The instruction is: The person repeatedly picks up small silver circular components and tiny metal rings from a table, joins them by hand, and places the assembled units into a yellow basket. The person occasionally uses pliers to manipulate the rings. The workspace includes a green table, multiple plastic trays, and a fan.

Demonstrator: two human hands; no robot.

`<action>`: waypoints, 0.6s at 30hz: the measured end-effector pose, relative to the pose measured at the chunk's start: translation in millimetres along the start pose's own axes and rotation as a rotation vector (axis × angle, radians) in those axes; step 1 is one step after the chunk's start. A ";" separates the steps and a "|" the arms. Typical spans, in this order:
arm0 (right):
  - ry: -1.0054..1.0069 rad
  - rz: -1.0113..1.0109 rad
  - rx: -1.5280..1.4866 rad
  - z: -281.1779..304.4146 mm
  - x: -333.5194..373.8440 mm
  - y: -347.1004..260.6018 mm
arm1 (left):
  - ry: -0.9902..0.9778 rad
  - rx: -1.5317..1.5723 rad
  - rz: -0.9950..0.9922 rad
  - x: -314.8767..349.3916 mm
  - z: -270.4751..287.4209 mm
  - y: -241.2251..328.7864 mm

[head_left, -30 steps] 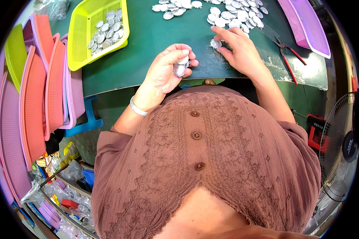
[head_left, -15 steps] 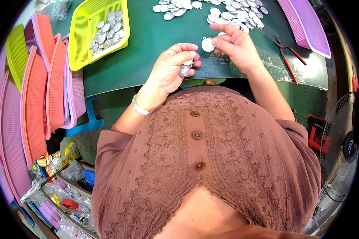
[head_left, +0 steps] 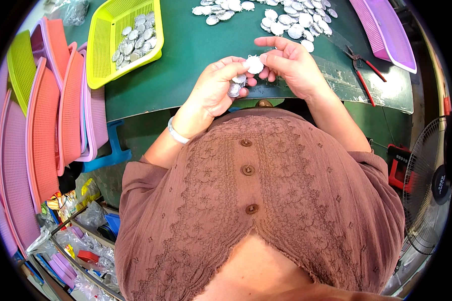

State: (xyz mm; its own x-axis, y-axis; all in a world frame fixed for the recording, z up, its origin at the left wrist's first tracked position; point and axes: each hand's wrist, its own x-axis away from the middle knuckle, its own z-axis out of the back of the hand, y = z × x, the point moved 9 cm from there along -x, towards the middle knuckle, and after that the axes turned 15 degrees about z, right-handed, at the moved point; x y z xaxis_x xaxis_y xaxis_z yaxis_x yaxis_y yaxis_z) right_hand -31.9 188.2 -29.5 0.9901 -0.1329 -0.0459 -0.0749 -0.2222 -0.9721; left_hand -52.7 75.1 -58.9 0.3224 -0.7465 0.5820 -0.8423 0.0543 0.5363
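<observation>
Between the thumb and finger of my right hand (head_left: 294, 65) is a round silver pendant (head_left: 254, 64) with small loops on its rim. My left hand (head_left: 217, 86) is closed around a few similar silver discs (head_left: 234, 89), and its thumb tip meets the edge of that pendant. Both hands are over the near edge of the green table (head_left: 186, 65). Beyond them lies a loose heap of such pendants (head_left: 299, 19), with a smaller group (head_left: 221, 9) to its left. A yellow-green basket (head_left: 98, 55) at the left holds many more silver discs.
Red-handled pliers (head_left: 362, 75) lie to the right, near a purple basket (head_left: 386, 37). Stacked pink, orange and purple baskets (head_left: 45, 125) stand at the left. A fan (head_left: 424, 185) is at the lower right; bagged items (head_left: 85, 251) fill a shelf at the lower left.
My right hand has moved left and a little nearer with a pendant, bringing it against my left thumb. Another pendant now shows on the table beyond my right hand.
</observation>
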 end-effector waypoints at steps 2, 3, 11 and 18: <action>-0.002 -0.002 -0.011 -0.5 0.1 0.4 | -0.014 0.022 0.017 -0.4 -0.1 -1.5; 0.000 -0.004 -0.022 -0.9 0.3 0.5 | -0.016 0.030 0.026 -0.6 -0.1 -2.2; -0.007 0.182 0.292 19.8 -6.9 -23.0 | -0.003 0.039 -0.112 17.9 6.3 24.1; 0.084 0.399 0.951 55.3 -0.5 -50.1 | 0.340 -0.118 -0.782 100.9 73.7 160.9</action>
State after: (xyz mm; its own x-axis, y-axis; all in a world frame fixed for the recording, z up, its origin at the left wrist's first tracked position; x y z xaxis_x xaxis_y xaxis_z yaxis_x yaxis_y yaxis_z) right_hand -22.1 252.8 6.5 0.8996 -0.1045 -0.4241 -0.2349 0.7028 -0.6715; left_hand -187.6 -40.3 41.0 0.9191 -0.3599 0.1601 -0.2798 -0.3102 0.9086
